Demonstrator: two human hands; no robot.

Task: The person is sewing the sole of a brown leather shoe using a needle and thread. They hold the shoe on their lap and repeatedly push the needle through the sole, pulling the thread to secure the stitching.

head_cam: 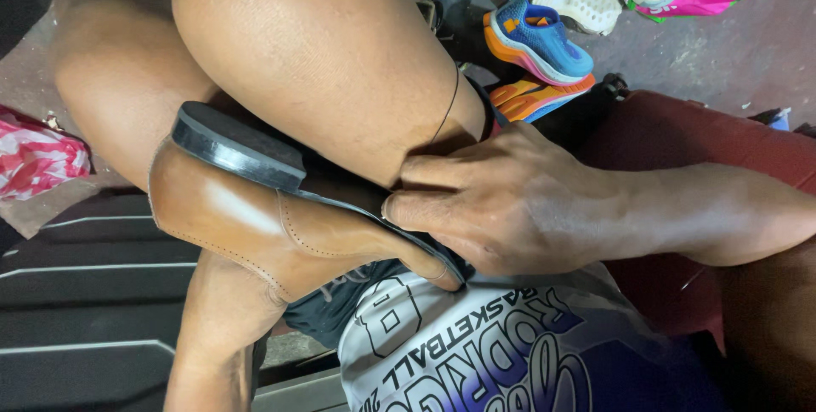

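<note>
The tan-brown leather dress shoe (pixel 246 225) lies sole-up in the person's lap, wedged against the thigh. The right hand (pixel 501 204) clasps its forepart, fingers pressed onto the thin black sole (pixel 238 153), seemingly seating it; any further work there calls for firm, even pressure. The left forearm (pixel 212 335) runs under the shoe, its hand's grip hidden. Blue-and-orange sneakers (pixel 535 42) lie on the grey concrete floor (pixel 714 46).

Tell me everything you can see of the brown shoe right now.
The brown shoe looks like smooth, glossy tan leather with stitched seams, a thin black sole and a black block heel. It lies on its side, heel up-left, sole facing the bare leg it is wedged against, toe toward the printed shirt. One hand grips its front, fingers on the sole edge. Which hand it is cannot be told; its toe is hidden.
</note>
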